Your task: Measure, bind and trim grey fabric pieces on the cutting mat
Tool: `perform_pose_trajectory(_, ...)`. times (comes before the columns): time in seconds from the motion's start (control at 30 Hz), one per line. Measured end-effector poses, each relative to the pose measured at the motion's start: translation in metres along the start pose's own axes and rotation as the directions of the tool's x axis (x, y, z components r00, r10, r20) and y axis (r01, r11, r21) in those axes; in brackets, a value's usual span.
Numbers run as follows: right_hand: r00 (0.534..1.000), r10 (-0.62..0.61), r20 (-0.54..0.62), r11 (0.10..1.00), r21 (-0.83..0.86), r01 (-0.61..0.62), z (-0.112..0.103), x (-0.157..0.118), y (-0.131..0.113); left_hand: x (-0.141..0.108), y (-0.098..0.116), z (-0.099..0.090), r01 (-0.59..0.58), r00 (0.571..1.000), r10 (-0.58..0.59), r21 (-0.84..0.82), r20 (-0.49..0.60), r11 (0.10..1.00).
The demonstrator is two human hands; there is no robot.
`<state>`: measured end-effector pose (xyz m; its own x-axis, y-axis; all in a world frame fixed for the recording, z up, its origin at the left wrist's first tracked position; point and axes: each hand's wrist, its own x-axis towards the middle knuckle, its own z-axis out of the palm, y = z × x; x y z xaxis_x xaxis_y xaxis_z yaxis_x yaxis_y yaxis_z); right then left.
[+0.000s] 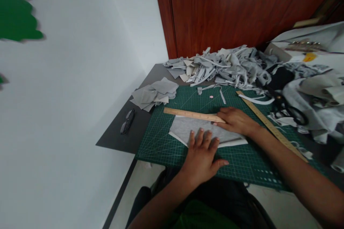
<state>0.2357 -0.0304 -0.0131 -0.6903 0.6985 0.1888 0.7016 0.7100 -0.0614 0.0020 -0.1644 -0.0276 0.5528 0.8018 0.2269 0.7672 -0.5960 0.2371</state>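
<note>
A grey fabric piece (182,127) with pale edges lies on the green cutting mat (161,143). My left hand (201,155) rests on its near edge, fingers spread and flat. Along the fabric's far edge runs a short wooden ruler (188,113). Its right end is in my right hand (235,120), the thumb on the near side and the fingers beyond. Part of the fabric's right side is covered by my right hand and wrist.
A long wooden ruler (264,120) lies slanted at right, near black scissors (288,109). Glasses (127,121) and a stack of grey fabric pieces (156,93) are at left. Behind the mat is a heap of fabric scraps (228,66); a white wall (80,78) borders the table.
</note>
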Motion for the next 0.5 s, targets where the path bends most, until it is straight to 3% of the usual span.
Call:
perform_pose_trajectory(0.13, 0.999, -0.004, 0.043, 0.999, 0.044, 0.002, -0.012, -0.007, -0.006, 0.003, 0.000, 0.002, 0.130, 0.986, -0.132, -0.018, -0.102, 0.991)
perform_pose_trajectory(0.3, 0.977, 0.114, 0.178, 0.992, 0.042, -0.123, -0.019, -0.012, -0.004, 0.005, -0.014, -0.007, 0.268, 0.951, -0.262, 0.012, -0.165, 0.963)
perform_pose_trajectory(0.4, 0.949, 0.184, 0.255, 0.982, 0.001, -0.191, -0.022, -0.014, -0.005, 0.005, -0.025, -0.013, 0.333, 0.932, -0.316, 0.076, -0.175, 0.940)
perform_pose_trajectory(0.5, 0.953, 0.171, 0.249, 0.985, -0.066, -0.159, -0.027, -0.013, -0.015, 0.007, -0.033, -0.015, 0.389, 0.917, -0.374, 0.106, -0.140, 0.915)
